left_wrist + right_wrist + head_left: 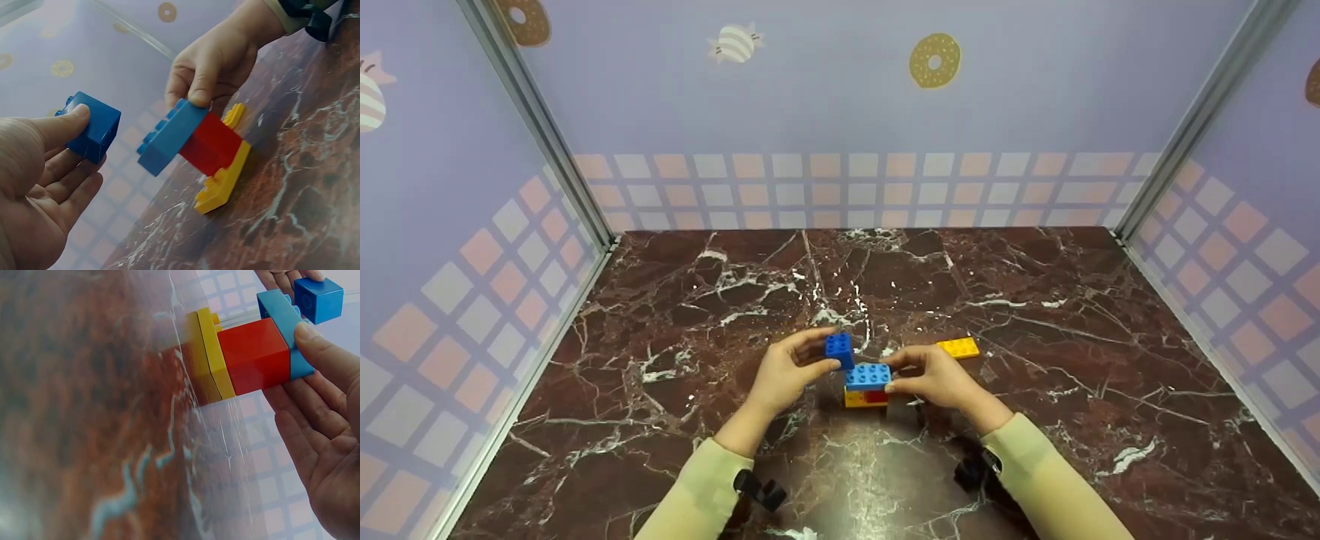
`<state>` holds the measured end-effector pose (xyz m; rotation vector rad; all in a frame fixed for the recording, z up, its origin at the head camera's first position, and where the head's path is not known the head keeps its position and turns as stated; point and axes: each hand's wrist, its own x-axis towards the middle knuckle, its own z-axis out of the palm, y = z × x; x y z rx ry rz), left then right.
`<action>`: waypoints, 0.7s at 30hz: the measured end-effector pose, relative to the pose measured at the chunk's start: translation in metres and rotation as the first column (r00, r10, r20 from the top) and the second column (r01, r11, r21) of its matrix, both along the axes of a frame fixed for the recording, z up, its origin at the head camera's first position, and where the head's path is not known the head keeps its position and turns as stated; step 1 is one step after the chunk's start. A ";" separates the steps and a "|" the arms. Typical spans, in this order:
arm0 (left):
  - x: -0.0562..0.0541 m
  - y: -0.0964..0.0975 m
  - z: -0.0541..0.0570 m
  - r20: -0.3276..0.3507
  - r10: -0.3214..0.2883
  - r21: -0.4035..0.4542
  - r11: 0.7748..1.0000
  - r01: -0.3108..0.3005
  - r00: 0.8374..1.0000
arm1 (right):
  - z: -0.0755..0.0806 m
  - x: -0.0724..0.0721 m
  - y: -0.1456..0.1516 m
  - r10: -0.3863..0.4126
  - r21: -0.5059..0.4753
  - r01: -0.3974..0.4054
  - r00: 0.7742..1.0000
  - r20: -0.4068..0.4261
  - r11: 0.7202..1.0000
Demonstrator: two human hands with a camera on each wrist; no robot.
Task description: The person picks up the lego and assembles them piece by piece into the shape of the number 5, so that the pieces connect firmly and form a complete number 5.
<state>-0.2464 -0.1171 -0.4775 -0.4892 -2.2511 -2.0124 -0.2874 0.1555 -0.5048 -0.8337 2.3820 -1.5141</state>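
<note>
My left hand (782, 373) pinches a dark blue building block (838, 350) between thumb and fingers, its studs facing up, just above and left of a small stack. On top of that stack sits a light blue block (868, 376) with two rows of studs. Under its right half is a red block (212, 145), which stands on a thin yellow block (224, 185) at the bottom. The light blue block's left half overhangs the yellow one with a gap between. My right hand (936, 377) grips the right end of the light blue block, thumb on the near side.
Behind the right hand, another thin yellow block (958, 348) lies on the dark red marbled table (1035, 300). Patterned walls (840, 97) enclose the table at the back and both sides. Each wrist wears a black strap with a camera mount (760, 491).
</note>
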 end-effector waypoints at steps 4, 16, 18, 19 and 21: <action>0.001 0.005 -0.002 -0.010 0.016 -0.017 1.000 -0.016 1.000 | 0.000 0.000 -0.001 0.005 -0.005 -0.005 1.000 0.000 1.000; 0.004 0.014 -0.009 -0.033 0.016 -0.074 0.997 -0.019 0.999 | 0.001 0.001 -0.002 0.005 -0.010 -0.005 1.000 -0.003 1.000; 0.005 0.015 -0.010 -0.026 0.017 -0.083 0.996 -0.020 1.000 | 0.001 0.001 -0.001 0.005 -0.016 -0.005 1.000 -0.005 1.000; 0.005 0.016 -0.010 -0.025 0.018 -0.089 0.996 -0.020 1.000 | 0.001 0.001 -0.002 0.004 -0.018 -0.004 1.000 -0.004 1.000; 0.005 0.016 -0.011 -0.021 0.018 -0.098 0.995 -0.020 1.000 | 0.000 0.001 -0.002 0.003 -0.019 -0.003 1.000 -0.002 1.000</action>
